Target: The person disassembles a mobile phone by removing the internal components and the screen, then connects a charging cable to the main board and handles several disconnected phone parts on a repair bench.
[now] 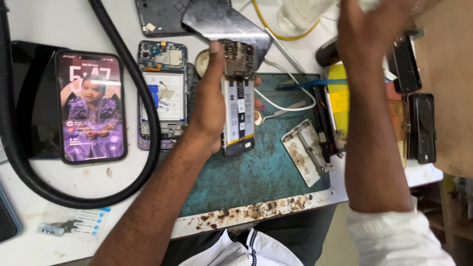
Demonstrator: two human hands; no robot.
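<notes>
1. Left hand [211,106] has an opened-up phone [238,98] clamped in its grip, thumb along the left edge and fingertips peeking round the right side. The back is off, so you see the circuit board up top and the battery below.
2. That phone sits pretty much dead centre of the view, held up over the top edge of the teal work mat [256,172].
3. Right hand [374,24] is way up at about 1 o'clock, reaching toward a clear plastic bottle [300,15]. It's blurred and cut off by the frame, so can't tell if the fingers are closed on anything.
4. At 9 o'clock from the held phone there's a second opened phone [165,96] lying flat on the table, and further out at 9 a working phone [91,106] with its screen lit.
5. A thick black hose [148,98] loops around between those two.
6. At 4 o'clock on the mat: a small grubby metal clamp plate [305,150].
7. At 12 o'clock a dark back cover [226,22] lies propped, with a white cable [290,101] running across the mat's top edge.
8. Far out at 3 o'clock, two dark phones [422,128] are lined up at the table's edge.
</notes>
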